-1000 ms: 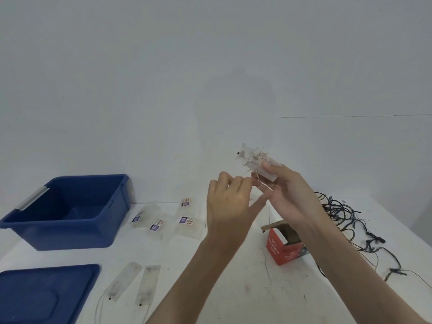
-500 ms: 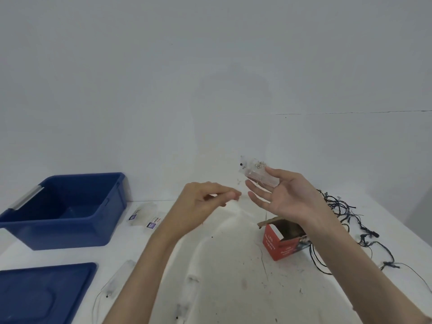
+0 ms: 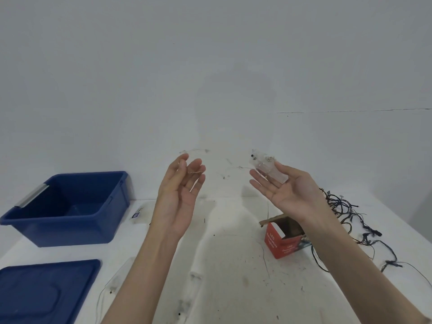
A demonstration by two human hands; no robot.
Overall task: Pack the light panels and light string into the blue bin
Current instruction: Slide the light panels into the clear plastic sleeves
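both hands are up in the air over the table (image 3: pixel 233 258), palms facing me. the right hand (image 3: pixel 289 195) has one clear panel (image 3: pixel 264 164) pinned by the thumb against the base of the fingers, the other fingers spread out straight. the left hand (image 3: pixel 178 199) is loose and apart, not clamped on anything. a thin wire (image 3: pixel 195 171) just lies across its fingertips and runs over toward the panel. my guess is the wire is held spread out like that so it can be wound onto the panel and not go into the bin as a tangle.

the blue bin (image 3: pixel 70 232) sits far left with its top off, looks empty from here. the blue lid (image 3: pixel 46 291) lies flat in front of it, so the way in is clear.

count as far as i can see:
- 1 bin, 1 lid
- 1 clear panel in hand
- 1 labelled packet (image 3: pixel 138 212) just beside the bin, half hidden by the left arm
- at least 1 more clear strip (image 3: pixel 119 274) on the table by the left forearm. maybe another between the arms, too blurry to call
- 1 dark light string (image 3: pixel 346 213), a loose heap on the right
- 1 red box (image 3: pixel 278 244), flap open, next to the string

nothing is packed yet, i reckon.
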